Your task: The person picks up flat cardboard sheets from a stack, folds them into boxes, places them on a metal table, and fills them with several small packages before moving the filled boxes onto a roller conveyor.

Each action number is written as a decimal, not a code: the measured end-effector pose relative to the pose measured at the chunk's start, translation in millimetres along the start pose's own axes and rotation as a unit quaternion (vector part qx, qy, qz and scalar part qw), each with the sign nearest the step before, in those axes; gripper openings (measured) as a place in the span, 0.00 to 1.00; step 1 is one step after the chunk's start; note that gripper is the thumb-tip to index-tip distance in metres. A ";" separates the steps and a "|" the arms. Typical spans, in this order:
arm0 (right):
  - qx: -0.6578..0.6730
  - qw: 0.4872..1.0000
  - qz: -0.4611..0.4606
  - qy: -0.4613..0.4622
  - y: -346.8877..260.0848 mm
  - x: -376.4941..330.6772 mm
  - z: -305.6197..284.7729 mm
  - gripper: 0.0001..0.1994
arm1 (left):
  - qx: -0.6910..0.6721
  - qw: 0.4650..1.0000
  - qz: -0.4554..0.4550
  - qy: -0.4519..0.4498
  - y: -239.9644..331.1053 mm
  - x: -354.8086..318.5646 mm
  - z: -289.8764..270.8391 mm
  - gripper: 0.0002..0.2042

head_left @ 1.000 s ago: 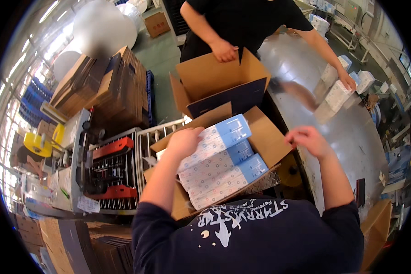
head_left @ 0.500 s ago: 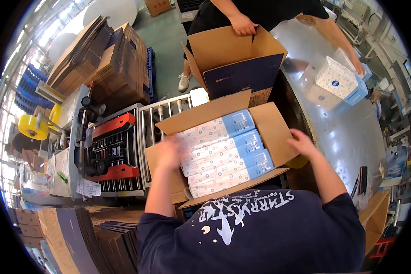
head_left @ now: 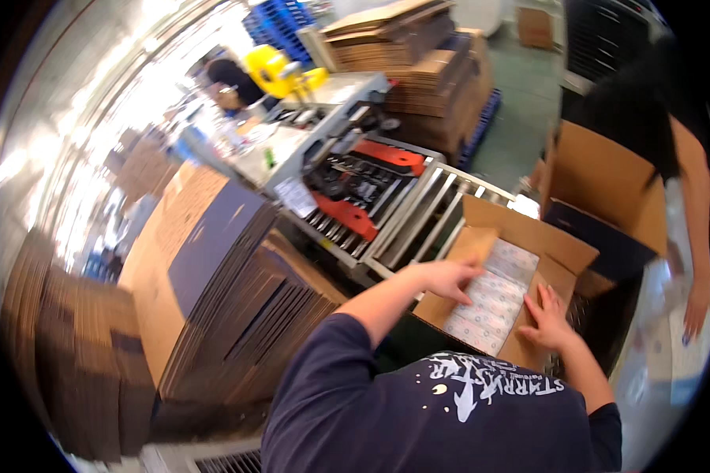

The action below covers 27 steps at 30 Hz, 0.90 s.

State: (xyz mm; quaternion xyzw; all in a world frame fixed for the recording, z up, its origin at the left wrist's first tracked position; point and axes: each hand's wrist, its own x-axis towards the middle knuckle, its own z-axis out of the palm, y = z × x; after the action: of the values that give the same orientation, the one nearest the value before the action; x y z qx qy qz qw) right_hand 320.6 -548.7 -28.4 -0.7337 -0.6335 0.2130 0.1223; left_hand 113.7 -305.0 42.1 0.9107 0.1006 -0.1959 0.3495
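The left hand is spread at the patterned packs, the right hand against a flap, nothing visibly gripped. The packs are seated inside the open carton; creasing could be caused by uneven pressing.

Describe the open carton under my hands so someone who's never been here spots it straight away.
Start at the metal roller conveyor beside the red-guided machine. At the conveyor's near right end, under the left hand and right hand, is an open brown carton. Unlike the dark-sided open carton beyond it, it shows white patterned packs inside.
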 end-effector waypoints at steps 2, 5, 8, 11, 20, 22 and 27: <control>-0.123 0.992 0.019 -0.001 -11.1 10.0 18.0 0.38 | 0.046 0.999 0.008 0.027 -16.6 16.8 32.3 0.42; -0.115 0.993 0.014 0.031 -2.1 15.4 26.2 0.39 | -0.048 0.999 -0.006 -0.012 -9.0 -8.2 50.5 0.48; -0.107 0.994 -0.025 0.017 10.7 15.4 9.3 0.36 | -0.001 0.984 -0.016 -0.175 49.3 -44.1 45.6 0.53; 0.050 0.965 0.016 -0.258 9.7 48.1 -62.8 0.31 | -0.015 0.985 -0.085 -0.147 42.7 -21.4 56.4 0.37; -0.118 0.955 -0.078 0.262 31.1 57.3 -84.8 0.23 | 0.109 0.935 -0.169 0.291 -7.6 37.4 70.1 0.52; -0.064 0.958 -0.102 0.259 21.0 44.9 -76.2 0.20 | 0.081 0.916 -0.210 0.332 -25.8 20.9 79.0 0.50; -0.223 0.935 -0.036 0.273 9.7 44.2 -56.2 0.26 | -0.050 0.928 -0.154 0.337 -85.2 41.8 60.7 0.48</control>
State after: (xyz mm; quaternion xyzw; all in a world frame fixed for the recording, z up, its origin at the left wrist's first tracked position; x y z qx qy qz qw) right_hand 360.1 -501.9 9.7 -0.7489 -0.6329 -0.1461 0.1313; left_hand 106.8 -281.4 -67.9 0.8776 0.3614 0.0758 0.3058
